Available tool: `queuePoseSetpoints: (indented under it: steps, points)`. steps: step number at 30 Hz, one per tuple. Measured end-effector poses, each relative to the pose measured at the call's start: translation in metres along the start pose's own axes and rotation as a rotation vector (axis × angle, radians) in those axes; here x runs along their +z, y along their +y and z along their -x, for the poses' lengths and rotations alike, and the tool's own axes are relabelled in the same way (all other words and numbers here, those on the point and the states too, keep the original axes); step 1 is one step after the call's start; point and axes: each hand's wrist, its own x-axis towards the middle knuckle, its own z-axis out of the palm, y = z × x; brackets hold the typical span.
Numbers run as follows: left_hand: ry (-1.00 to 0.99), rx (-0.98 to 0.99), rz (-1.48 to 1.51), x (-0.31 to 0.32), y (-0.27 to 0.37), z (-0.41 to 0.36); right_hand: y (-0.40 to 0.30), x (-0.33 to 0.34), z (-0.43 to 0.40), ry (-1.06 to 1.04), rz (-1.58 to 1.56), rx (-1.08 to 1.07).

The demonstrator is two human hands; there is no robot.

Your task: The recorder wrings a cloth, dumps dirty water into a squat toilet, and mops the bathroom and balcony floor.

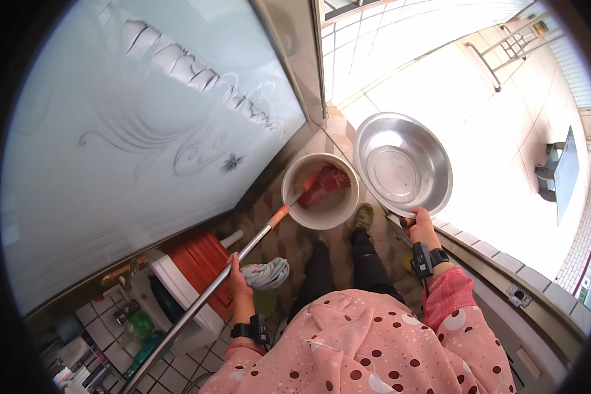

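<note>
My left hand (238, 279) grips the metal pole of a mop (212, 287), which slants from the lower left up to a white bucket (289, 209). A red mop or brush head (329, 184) lies inside the bucket, at the pole's orange end. My right hand (420, 224) holds the near rim of a round stainless steel basin (391, 172), tilted so its inside faces up, beside the bucket. Something dark and orange, like a handle end, shows at the fingers of this hand. Whether the basin holds liquid, I cannot tell.
A frosted glass door (177, 123) with an etched pattern fills the upper left. Left of my legs are a white sink cabinet with red-brown doors (199, 268) and a bunched striped cloth (267, 274). A door sill (502, 266) runs along the right, before a bright tiled area.
</note>
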Motion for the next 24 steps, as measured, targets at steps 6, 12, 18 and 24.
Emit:
queuePoseSetpoints:
  steps: [6,12,18,24]
  points:
    - [0.148,-0.107,0.114,0.008,0.0,0.007,0.008,0.001,-0.067,0.038,-0.109,0.072]
    - [-0.031,0.114,0.087,0.038,0.013,0.022,-0.006,0.001,-0.056,0.003,-0.16,0.119]
    - [-0.159,0.199,0.119,0.115,0.041,0.044,-0.014,-0.017,-0.073,0.092,-0.154,0.124]
    - [-0.292,0.289,-0.007,0.169,0.078,0.087,-0.039,-0.014,-0.04,0.12,-0.278,0.047]
